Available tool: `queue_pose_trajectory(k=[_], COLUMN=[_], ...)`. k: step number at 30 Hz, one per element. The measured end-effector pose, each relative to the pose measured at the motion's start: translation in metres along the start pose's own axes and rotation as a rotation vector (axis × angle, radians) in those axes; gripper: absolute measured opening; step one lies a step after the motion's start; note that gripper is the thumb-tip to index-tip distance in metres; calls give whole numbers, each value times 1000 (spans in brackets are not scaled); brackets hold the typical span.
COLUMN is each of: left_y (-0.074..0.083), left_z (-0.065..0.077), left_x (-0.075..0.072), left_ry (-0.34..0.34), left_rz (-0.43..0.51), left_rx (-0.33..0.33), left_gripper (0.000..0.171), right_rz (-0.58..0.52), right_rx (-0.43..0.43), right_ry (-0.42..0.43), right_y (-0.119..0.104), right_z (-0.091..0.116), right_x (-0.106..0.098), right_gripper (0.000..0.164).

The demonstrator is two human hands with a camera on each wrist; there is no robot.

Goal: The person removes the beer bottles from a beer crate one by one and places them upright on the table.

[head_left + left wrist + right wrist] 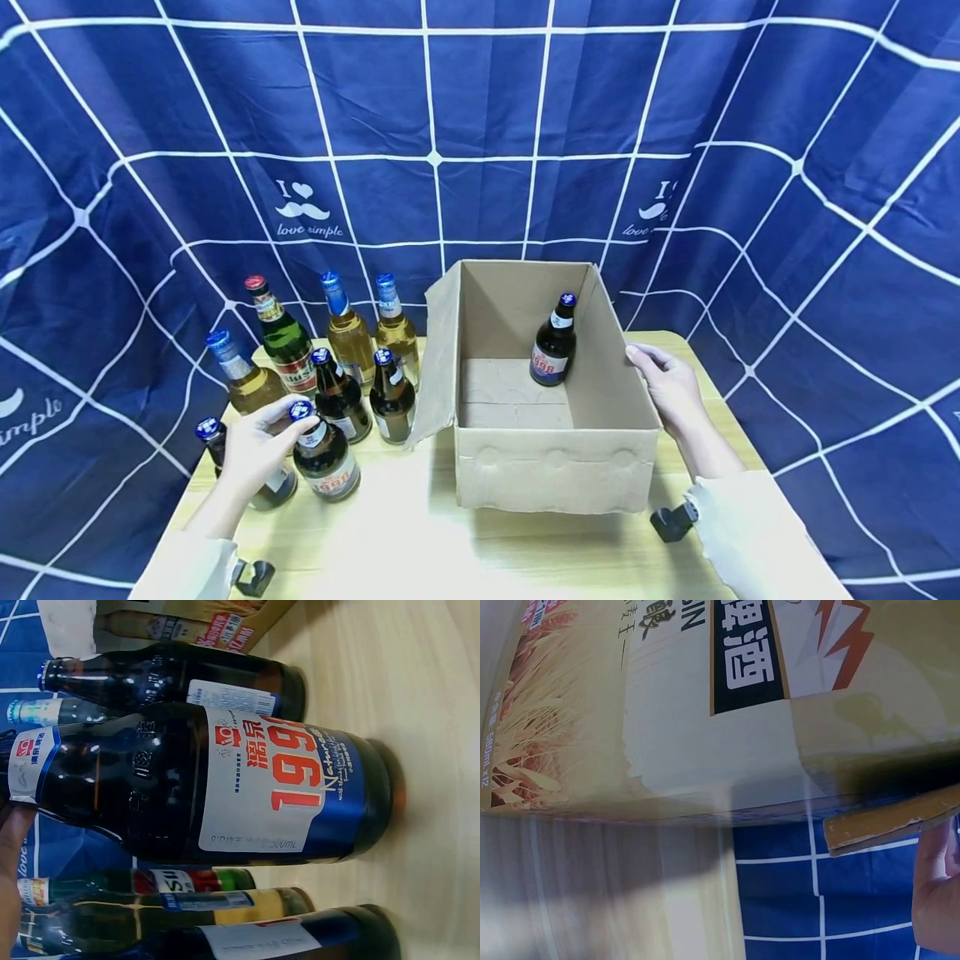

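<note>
My left hand [255, 446] pinches the neck of a dark brown beer bottle [326, 468] just under its blue cap. In the left wrist view the label on this beer bottle [277, 787] reads 1998; the bottle is upright, and whether its base touches the table I cannot tell. At the right side of an open cardboard box [555, 475], my right hand [666, 385] grips the upper edge. In the right wrist view, fingers [934, 862] touch a cardboard flap [885, 825]. Inside the box stands one similar dark bottle [553, 346], towards the back right.
Left of the box stand several more bottles: dark ones with blue caps [392, 400], pale golden ones [350, 337] and a green one with a red cap [288, 342]. A left flap [438, 358] sticks outward. A blue checked curtain [487, 200] surrounds the wooden table [405, 542].
</note>
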State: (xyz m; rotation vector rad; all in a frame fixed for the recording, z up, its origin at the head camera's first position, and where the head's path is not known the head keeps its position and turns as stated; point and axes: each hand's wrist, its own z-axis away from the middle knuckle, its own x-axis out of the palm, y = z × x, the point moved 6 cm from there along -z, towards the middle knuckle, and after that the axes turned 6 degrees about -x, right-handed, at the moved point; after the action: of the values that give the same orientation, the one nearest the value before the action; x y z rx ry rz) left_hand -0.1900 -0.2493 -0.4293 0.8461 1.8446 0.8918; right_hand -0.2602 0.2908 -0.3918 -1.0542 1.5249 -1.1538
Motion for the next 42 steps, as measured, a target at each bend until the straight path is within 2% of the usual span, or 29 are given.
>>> queue_pose_trajectory(k=[5, 8, 12, 17, 19, 22, 26, 29, 35, 42], left_y=[-8, -10, -4, 17, 28, 50, 88, 116, 161, 216], left_z=[4, 4, -1, -19, -29, -48, -77, -100, -135, -164], left_x=[-4, -5, -5, -4, -4, -3, -1, 7, 38, 92], left_ry=[18, -13, -172, -431, -499, -537, -500, -470, -454, -472], left_rz=[23, 3, -79, -232, -252, -179, -75, -47, -22, 92], left_rx=[-29, -62, -52, 54, 81, 90, 117, 141, 155, 162], left_gripper=[26, 27, 30, 45, 52, 52, 47, 45, 43, 42], right_rz=[15, 16, 2, -3, 2, 8, 4, 4, 19, 16], right_rx=[3, 3, 4, 13, 17, 16, 11, 6, -15, -20], right_ry=[-2, -4, -4, 3, 4, 4, 3, 9, 8, 9], right_y=[1, 2, 3, 3, 3, 2, 1, 1, 2, 2], right_z=[-1, -2, -2, -1, -1, 0, 1, 1, 1, 0], right_x=[1, 1, 0, -1, -2, -1, 0, 0, 1, 0], right_gripper=[6, 7, 10, 9, 8, 7, 7, 7, 6, 5])
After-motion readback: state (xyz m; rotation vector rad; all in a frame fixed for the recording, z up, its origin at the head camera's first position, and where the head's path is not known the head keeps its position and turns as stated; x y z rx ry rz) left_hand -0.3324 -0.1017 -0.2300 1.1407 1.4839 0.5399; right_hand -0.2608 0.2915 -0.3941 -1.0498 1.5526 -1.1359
